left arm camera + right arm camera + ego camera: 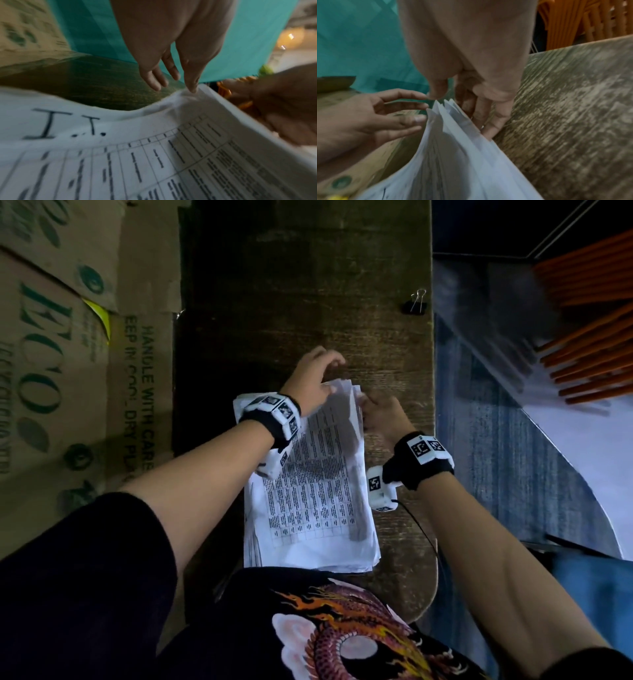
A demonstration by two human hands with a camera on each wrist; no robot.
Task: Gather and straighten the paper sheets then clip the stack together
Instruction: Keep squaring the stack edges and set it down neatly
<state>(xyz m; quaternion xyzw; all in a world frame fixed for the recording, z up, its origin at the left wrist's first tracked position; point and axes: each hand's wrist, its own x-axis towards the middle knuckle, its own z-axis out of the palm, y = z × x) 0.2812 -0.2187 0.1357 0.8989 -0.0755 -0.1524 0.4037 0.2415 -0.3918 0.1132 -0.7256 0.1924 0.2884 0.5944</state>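
A stack of printed paper sheets (315, 491) lies lengthwise on the dark wooden table (308, 285), its near end at my body and its far edges fanned unevenly (447, 108). My left hand (318, 371) is at the far left corner, fingers straight, its thumb (192, 86) touching the far paper edge. My right hand (376, 412) holds the far right corner, thumb (436, 89) above the sheets and fingers (486, 125) beneath and beside them. A black binder clip (415, 302) lies apart at the table's far right edge.
Printed cardboard boxes (68, 371) stand along the table's left side. Orange stacked chairs (589, 344) and a white surface (582, 457) are past the right edge. A cable (421, 529) hangs from my right wrist. The far half of the tabletop is bare wood.
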